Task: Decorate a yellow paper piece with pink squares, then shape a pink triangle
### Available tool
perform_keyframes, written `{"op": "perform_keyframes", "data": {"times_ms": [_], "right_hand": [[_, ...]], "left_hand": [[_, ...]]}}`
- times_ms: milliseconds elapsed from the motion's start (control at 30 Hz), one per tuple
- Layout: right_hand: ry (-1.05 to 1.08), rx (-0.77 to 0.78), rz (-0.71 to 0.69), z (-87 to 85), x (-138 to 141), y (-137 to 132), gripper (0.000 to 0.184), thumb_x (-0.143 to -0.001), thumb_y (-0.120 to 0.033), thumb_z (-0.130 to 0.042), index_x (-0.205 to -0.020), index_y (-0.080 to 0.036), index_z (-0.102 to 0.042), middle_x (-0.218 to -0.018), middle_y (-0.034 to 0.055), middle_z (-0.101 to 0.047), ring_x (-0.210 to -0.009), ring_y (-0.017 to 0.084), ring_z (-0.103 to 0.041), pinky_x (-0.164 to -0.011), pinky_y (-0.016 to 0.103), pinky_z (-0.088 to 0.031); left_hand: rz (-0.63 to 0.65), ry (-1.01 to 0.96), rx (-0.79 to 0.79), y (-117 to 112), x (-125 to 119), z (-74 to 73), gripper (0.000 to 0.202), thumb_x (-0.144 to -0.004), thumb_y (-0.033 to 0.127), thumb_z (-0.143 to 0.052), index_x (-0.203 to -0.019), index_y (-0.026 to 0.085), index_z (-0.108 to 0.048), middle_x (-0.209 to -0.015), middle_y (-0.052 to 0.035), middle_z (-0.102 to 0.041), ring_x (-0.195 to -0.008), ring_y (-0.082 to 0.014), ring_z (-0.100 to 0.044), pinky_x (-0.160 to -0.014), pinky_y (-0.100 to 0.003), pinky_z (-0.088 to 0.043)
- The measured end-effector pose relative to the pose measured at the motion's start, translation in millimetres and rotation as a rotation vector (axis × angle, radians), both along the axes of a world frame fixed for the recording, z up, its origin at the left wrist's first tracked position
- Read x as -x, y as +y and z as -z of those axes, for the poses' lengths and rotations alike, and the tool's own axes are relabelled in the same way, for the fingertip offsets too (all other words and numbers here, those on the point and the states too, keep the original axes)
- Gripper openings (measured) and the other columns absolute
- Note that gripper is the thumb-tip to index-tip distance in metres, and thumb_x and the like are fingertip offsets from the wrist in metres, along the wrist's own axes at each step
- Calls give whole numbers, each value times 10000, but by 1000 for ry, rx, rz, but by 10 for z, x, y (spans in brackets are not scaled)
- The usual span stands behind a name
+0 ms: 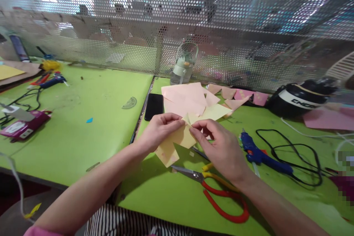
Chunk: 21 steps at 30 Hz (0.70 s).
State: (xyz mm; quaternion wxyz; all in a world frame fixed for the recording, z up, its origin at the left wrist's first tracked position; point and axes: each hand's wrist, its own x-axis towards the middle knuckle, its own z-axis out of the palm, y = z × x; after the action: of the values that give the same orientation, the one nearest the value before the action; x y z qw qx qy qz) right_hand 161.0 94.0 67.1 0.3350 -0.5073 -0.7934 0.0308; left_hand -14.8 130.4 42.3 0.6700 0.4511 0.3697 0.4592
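Note:
A piece of yellow paper with cut, angular edges is held up over the green table. My left hand pinches its upper edge from the left. Close beside it, my right hand pinches the same paper between thumb and index finger, where a small fold stands up. Below the paper, scissors with red and yellow handles lie with blades apart, partly hidden under my right hand. Behind my hands, pink paper sheets and a pale yellow sheet overlap on the table.
A black phone lies left of the papers. At right are a blue glue gun with a looped black cord and a black bottle. A pale green water bottle stands by the perforated metal screen. A purple power strip sits far left.

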Motion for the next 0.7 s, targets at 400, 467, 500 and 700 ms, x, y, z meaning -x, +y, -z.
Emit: {"op": "perform_keyframes", "data": {"times_ms": [400,467,500,700], "right_hand": [[-4,-6,27,-1,19,39,170,-951,-352,-540,-862,-215,-588,-762,27,-679,-642,153,-613,-541,275,-447],[-15,3,27,-1,30,37,175,-953,-360,-531,-867,-218,-588,-769,31,-680,-642,157,-613,-536,279,-449],[-23,1,23,-7,26,33,176,-952,-365,-528,-876,-219,-589,-775,33,-680,-648,160,-612,-538,282,-451],[-108,29,126,-127,-320,-11,193,-919,-393,-557,-932,-210,-620,-811,49,-683,-663,170,-596,-561,296,-439]], "left_hand": [[-33,16,13,1,-12,-25,225,-717,371,-753,-781,163,-694,-728,3,-657,-613,-93,-560,-578,-215,-411],[-20,33,-2,2,-4,-32,255,-699,394,-769,-771,165,-684,-723,6,-650,-610,-93,-557,-577,-214,-410],[-16,51,-17,3,3,-36,268,-686,402,-780,-760,165,-677,-711,10,-643,-599,-91,-550,-570,-213,-406],[-31,205,-66,20,95,-75,198,-699,359,-761,-713,184,-668,-666,22,-622,-547,-78,-521,-509,-197,-364]]}}
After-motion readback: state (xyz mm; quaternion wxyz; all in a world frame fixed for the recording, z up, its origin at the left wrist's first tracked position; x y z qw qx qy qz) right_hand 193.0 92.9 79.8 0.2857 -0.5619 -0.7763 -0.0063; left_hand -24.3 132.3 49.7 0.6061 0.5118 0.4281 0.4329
